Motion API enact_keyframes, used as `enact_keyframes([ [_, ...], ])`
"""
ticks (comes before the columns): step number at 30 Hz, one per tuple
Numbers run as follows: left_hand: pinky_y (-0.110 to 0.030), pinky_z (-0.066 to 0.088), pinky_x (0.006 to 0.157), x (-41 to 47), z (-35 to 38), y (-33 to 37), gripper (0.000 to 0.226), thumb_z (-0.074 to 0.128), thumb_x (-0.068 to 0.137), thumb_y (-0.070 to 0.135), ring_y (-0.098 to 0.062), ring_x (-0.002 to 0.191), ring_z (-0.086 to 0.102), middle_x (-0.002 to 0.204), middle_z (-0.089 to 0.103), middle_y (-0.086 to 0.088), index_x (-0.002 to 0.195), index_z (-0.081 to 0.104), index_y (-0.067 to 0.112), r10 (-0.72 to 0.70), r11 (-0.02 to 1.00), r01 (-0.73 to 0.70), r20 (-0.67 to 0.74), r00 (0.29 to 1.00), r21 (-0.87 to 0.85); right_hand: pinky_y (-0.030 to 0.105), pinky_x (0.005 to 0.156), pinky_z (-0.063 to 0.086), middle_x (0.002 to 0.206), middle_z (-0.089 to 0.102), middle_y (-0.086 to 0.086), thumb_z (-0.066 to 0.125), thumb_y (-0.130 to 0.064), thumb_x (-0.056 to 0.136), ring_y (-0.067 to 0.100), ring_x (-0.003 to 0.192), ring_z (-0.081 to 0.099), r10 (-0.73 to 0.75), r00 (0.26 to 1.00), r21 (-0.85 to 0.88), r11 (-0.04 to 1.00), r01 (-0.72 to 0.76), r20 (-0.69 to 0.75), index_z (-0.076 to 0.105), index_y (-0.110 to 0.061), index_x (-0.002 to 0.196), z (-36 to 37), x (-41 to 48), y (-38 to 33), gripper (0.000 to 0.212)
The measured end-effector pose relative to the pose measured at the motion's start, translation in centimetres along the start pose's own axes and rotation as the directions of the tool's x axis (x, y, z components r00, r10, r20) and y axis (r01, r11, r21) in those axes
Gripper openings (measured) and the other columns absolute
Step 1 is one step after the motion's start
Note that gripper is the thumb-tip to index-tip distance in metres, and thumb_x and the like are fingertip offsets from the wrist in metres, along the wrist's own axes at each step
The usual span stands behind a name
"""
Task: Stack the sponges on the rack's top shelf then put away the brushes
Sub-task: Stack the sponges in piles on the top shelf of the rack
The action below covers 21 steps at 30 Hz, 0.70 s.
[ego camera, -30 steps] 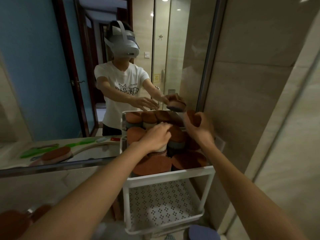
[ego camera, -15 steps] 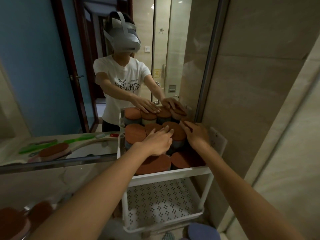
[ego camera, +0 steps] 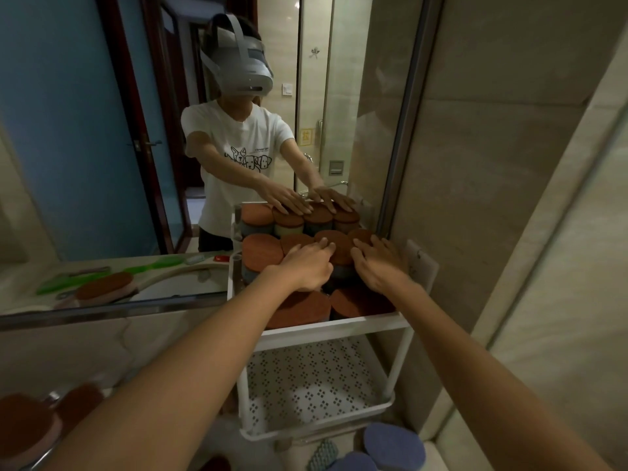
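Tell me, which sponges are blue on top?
The round sponges lying down below the rack, near its foot. Every stack on the top shelf shows a brown top instead.

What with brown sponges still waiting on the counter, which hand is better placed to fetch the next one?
Probably the left hand. Both hands rest on the stacked sponges on the rack, but the counter sponges sit on the left side; the right hand would have to cross over.
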<state>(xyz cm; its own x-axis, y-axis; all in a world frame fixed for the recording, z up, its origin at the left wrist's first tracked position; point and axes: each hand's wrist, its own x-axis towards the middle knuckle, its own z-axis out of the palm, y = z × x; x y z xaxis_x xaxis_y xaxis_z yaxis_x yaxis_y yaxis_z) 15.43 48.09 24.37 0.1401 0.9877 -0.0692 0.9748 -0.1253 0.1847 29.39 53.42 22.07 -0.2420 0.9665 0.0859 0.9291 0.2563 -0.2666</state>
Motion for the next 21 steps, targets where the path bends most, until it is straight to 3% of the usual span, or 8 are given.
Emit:
enact_keyframes([
  [2,-0.043,0.01,0.119,0.1,-0.3,0.2,0.052,0.024,0.099,0.019,-0.024,0.146,0.011,0.159,0.003,-0.009,0.15,0.011,0.011,-0.022,0.999,0.023,0.031,0.999,-0.024,0.047,0.116,0.017,0.152,0.031,0.006,0.021,-0.036,0.1,0.025,0.143,0.02,-0.051,0.998,0.005,0.999,0.051,-0.031,0.04,-0.019,0.139,-0.1,0.0,0.3,0.048],
  [4,-0.046,0.006,0.119,0.0,-0.7,0.4,0.051,0.024,0.099,0.02,-0.025,0.146,0.011,0.159,0.005,-0.008,0.149,0.014,0.013,-0.049,0.996,0.052,0.036,0.998,-0.068,0.045,0.112,0.026,0.13,0.054,0.011,0.028,-0.028,0.099,0.029,0.13,0.04,-0.13,0.98,0.056,0.989,0.139,-0.148,0.059,-0.013,0.115,-0.2,-0.9,0.5,0.038],
  [6,-0.051,0.001,0.117,-0.4,-1.4,0.5,0.05,0.026,0.1,0.022,-0.025,0.146,0.013,0.158,0.01,-0.008,0.148,0.018,0.014,-0.075,0.991,0.071,-0.028,0.997,-0.116,0.04,0.108,0.032,0.112,0.062,0.012,0.034,-0.019,0.097,0.029,0.113,0.052,-0.191,0.939,0.128,0.964,0.235,-0.287,0.062,-0.012,0.1,-0.4,-2.2,0.6,0.029],
  [9,-0.053,0.003,0.117,-1.5,-2.4,0.5,0.047,0.03,0.099,0.022,-0.025,0.142,0.023,0.154,0.027,-0.007,0.146,0.027,0.015,-0.099,0.98,0.068,-0.165,0.981,-0.185,0.036,0.097,0.041,0.114,0.064,0.013,0.044,-0.009,0.092,0.028,0.109,0.056,-0.161,0.872,0.235,0.926,0.296,-0.462,0.063,-0.005,0.111,-0.3,-4.7,0.2,0.028],
  [12,-0.037,0.03,0.11,-3.9,-2.5,1.0,0.039,0.037,0.097,0.018,-0.026,0.13,0.043,0.139,0.049,-0.011,0.134,0.046,0.012,-0.109,0.946,-0.007,-0.342,0.933,-0.323,0.04,0.089,0.047,0.097,0.068,0.012,0.043,-0.012,0.083,0.025,0.095,0.06,-0.074,0.732,0.36,0.834,0.418,-0.678,0.067,-0.002,0.097,1.1,-8.8,-1.3,0.03],
  [15,-0.019,0.037,0.081,-7.9,-1.1,2.3,0.03,0.042,0.095,0.014,-0.022,0.111,0.056,0.119,0.063,-0.011,0.118,0.06,0.007,-0.17,0.882,-0.102,-0.512,0.842,-0.461,0.034,0.089,0.046,0.089,0.068,0.014,0.042,-0.007,0.079,0.017,0.09,0.057,-0.116,0.616,0.346,0.74,0.577,-0.779,0.067,0.002,0.089,4.4,-13.2,-2.6,0.028],
  [17,-0.018,0.037,0.074,-10.6,0.9,2.8,0.026,0.044,0.094,0.011,-0.02,0.099,0.059,0.107,0.067,-0.01,0.107,0.066,0.006,-0.21,0.849,-0.149,-0.583,0.785,-0.506,0.03,0.084,0.046,0.09,0.065,0.018,0.042,-0.003,0.079,0.019,0.089,0.056,-0.138,0.627,0.359,0.719,0.596,-0.767,0.065,0.003,0.09,7.6,-15.7,-2.8,0.026],
  [21,-0.025,0.044,0.081,-15.9,7.6,2.9,0.021,0.046,0.092,0.006,-0.016,0.093,0.058,0.1,0.066,-0.006,0.099,0.066,0.006,-0.228,0.779,-0.2,-0.567,0.792,-0.594,0.03,0.066,0.046,0.087,0.061,0.02,0.039,-0.007,0.08,0.019,0.078,0.054,-0.259,0.804,0.445,0.722,0.529,-0.535,0.061,0.001,0.093,15.1,-20.4,-1.0,0.026],
])
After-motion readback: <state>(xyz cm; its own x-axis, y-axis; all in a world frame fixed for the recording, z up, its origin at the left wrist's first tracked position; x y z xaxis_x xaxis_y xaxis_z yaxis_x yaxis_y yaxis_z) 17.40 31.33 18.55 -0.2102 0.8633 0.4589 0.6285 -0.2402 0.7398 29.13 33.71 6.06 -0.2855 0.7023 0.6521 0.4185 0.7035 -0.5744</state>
